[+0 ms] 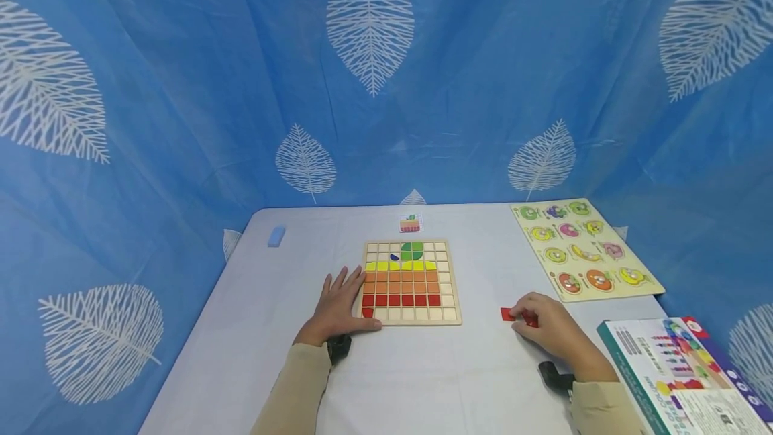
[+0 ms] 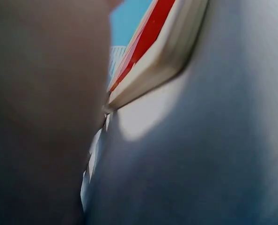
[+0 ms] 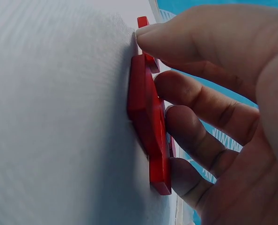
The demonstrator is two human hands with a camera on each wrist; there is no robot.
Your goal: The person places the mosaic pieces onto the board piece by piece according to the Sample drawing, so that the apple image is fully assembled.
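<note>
I judge the grid board mostly filled, bottom rows unfinished; my left hand rests flat beside it, my right hand pinching red tiles.

backdrop: blue curtain, white leaf prints | furniture: white table | light: even

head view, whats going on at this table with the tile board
A person sits at a white table with a wooden grid board partly filled with green, yellow, orange and red tiles. The left hand rests flat on the table against the board's left edge. The right hand curls its fingers over loose red tiles lying on the table to the right of the board. A fruit peg puzzle and a box lie further right.
</note>
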